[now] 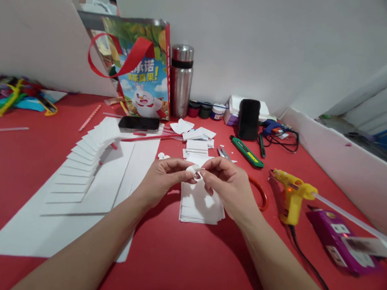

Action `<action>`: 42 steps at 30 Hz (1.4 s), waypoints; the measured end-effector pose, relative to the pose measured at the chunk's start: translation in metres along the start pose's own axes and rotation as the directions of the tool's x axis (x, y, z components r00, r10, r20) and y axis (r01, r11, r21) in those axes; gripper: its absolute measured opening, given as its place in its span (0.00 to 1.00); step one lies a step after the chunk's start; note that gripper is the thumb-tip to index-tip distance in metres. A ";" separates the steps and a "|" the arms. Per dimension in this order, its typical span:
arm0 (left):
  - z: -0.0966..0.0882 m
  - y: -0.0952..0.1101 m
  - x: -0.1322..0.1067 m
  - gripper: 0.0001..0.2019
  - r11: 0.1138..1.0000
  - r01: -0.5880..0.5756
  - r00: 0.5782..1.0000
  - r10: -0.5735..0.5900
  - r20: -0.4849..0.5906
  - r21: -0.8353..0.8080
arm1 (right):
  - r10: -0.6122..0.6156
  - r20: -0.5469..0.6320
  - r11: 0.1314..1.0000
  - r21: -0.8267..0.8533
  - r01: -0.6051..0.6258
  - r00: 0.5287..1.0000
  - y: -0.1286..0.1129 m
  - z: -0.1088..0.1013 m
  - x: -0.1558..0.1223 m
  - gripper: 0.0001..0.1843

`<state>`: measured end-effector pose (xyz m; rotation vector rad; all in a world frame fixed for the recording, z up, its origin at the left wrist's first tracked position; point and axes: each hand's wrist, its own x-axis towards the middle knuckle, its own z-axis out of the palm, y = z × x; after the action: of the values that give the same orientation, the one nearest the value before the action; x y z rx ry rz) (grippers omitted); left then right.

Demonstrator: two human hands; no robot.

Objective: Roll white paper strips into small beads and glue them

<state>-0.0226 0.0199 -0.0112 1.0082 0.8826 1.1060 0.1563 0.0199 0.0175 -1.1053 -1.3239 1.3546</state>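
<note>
My left hand [165, 178] pinches a small white curled paper piece [194, 168] between thumb and fingers. My right hand [225, 184] is closed on the other side of the same piece, its fingertips nearly meeting the left ones. Below both hands lies a stack of white paper cards [203, 207]. Scissors lie partly hidden behind my right hand; their orange handle [263, 195] shows at its right. A few small white paper discs [162, 155] rest just beyond my left hand.
On the left, a fanned staircase of white cards [81, 164] stands on white sheets. To the right are a yellow glue gun [293, 195], a purple power strip [338, 241] and a green cutter [247, 152]. Behind stand a steel flask [181, 83], a gift bag [145, 72] and phones.
</note>
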 end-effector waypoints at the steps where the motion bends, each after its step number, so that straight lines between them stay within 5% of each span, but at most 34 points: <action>1: 0.000 0.000 0.000 0.11 1.000 -0.001 1.000 0.001 -0.005 0.003 | -0.009 0.003 1.000 -0.021 0.009 1.000 0.000 0.000 0.000 0.11; 12: 0.001 0.002 0.000 0.08 0.999 -0.020 0.999 0.020 -0.032 0.028 | -0.317 0.022 0.908 -0.281 0.310 0.948 0.000 0.003 -0.002 0.03; 30: 0.001 0.002 0.001 0.09 1.000 -0.013 0.998 0.011 -0.067 -0.024 | -0.264 0.012 0.955 -0.134 0.264 0.964 0.000 0.002 -0.004 0.02; 42: 0.003 0.003 0.001 0.11 0.999 -0.011 0.994 0.007 -0.114 -0.032 | -0.343 0.043 0.915 -0.210 0.344 0.938 0.000 0.001 -0.004 0.05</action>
<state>-0.0202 0.0210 -0.0079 0.9303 0.9488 1.1909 0.1558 0.0157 0.0172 -0.9511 -1.6118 0.9725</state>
